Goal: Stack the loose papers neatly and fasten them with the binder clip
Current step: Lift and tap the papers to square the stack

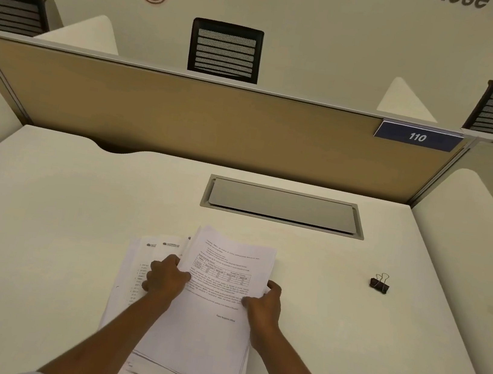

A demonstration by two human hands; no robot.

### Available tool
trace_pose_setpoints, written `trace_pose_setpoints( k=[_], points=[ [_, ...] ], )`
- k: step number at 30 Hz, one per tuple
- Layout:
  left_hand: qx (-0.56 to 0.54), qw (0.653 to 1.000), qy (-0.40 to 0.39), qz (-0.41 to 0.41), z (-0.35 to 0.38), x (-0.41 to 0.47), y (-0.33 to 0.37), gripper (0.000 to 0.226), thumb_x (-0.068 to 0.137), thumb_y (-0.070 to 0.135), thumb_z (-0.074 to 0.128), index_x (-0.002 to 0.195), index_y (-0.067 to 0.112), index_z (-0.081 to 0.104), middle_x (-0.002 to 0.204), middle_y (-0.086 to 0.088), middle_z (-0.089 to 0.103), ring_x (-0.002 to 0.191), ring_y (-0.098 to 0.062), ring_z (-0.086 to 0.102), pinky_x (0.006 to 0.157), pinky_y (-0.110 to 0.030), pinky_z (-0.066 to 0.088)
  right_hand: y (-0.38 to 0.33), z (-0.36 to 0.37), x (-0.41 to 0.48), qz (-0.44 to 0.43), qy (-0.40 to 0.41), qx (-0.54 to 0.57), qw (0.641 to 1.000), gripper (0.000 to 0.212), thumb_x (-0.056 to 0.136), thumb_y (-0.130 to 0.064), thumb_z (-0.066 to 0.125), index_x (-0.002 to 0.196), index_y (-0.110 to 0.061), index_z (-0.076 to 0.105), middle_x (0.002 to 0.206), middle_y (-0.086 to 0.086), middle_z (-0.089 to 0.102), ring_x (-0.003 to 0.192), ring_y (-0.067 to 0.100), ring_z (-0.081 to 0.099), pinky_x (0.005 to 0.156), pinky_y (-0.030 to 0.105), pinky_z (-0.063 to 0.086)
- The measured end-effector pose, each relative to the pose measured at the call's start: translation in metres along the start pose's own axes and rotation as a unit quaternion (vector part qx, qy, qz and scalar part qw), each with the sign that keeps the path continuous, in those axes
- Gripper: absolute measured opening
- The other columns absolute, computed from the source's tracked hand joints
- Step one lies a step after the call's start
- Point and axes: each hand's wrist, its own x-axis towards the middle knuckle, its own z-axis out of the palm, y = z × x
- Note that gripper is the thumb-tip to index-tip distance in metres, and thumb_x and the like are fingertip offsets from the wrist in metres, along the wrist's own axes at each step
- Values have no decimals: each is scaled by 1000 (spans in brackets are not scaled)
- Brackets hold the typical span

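A pile of printed white papers (210,324) lies near the front middle of the white desk (46,206). The upper sheets sit tilted to the right, and several lower sheets fan out to the left (132,266). My left hand (165,280) grips the left edge of the upper sheets. My right hand (263,306) grips their right edge. A black binder clip (379,283) with silver wire handles lies on the desk far to the right, apart from both hands.
A grey cable hatch (283,206) is set flush in the desk behind the papers. A tan partition (185,115) with a blue "110" label (418,137) closes the far edge. Black chairs (225,50) stand beyond it.
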Motion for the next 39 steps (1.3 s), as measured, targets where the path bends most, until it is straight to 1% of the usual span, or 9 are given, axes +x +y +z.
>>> trace_pose_setpoints(
  k=[2,6,14,17,23,29,33,35,39],
  points=[
    [-54,998,-9,12,-2,2,-2,29,75,20,73,98,17,55,101,-10,62,90,-31,60,86,-45,50,2,0,6,37,-13,36,999,46,74,11,64,115,-6,53,107,7,67,93,26,66,82,42,58],
    [-184,982,-35,23,-5,5,-2,52,74,5,77,109,15,40,107,-12,57,85,-28,57,67,-34,47,3,0,7,53,-43,46,997,36,76,11,65,107,-6,69,100,10,73,85,30,71,77,43,60],
    [-273,939,-190,89,-7,3,-5,45,69,-4,79,110,5,64,108,-12,72,99,-32,68,87,-43,55,2,-1,2,47,-46,51,997,37,76,15,59,106,-5,67,100,11,73,86,31,70,76,43,60],
    [-324,909,-240,111,-17,0,-6,52,63,-6,80,109,12,65,104,-7,75,100,-31,70,77,-36,58,2,-7,-3,33,-60,86,994,38,75,17,59,101,-8,70,95,9,76,83,29,73,67,36,60],
    [-391,853,-327,110,-31,-3,-7,58,57,7,87,112,11,67,114,-15,71,102,-36,69,77,-43,59,2,-29,-8,-37,-100,148,983,45,62,14,66,102,-6,69,101,12,75,91,33,72,79,49,59],
    [-422,827,-343,139,-37,-14,4,68,53,8,89,117,7,65,118,-21,68,106,-43,65,88,-55,54,-12,-44,-14,-87,-118,163,976,62,53,0,72,114,-5,58,110,17,70,94,37,70,73,49,59],
    [-418,823,-343,175,-41,-26,19,60,55,11,88,112,12,69,117,-19,69,104,-40,67,82,-49,58,-22,-52,-20,-107,-122,154,975,75,56,-10,78,122,-12,44,116,13,65,102,35,66,77,49,59],
    [-409,824,-342,190,-44,-32,28,58,55,15,89,110,15,70,116,-17,70,103,-39,68,80,-47,58,-26,-58,-20,-136,-139,164,967,67,60,-8,78,122,-8,52,116,17,67,103,39,66,83,56,56],
    [-394,824,-340,224,-47,-46,50,58,56,21,90,111,16,70,115,-14,71,103,-36,68,80,-44,59,-38,-69,-25,-189,-80,153,967,40,64,-3,74,102,-15,68,101,8,75,90,31,72,74,45,60]
  ],
)
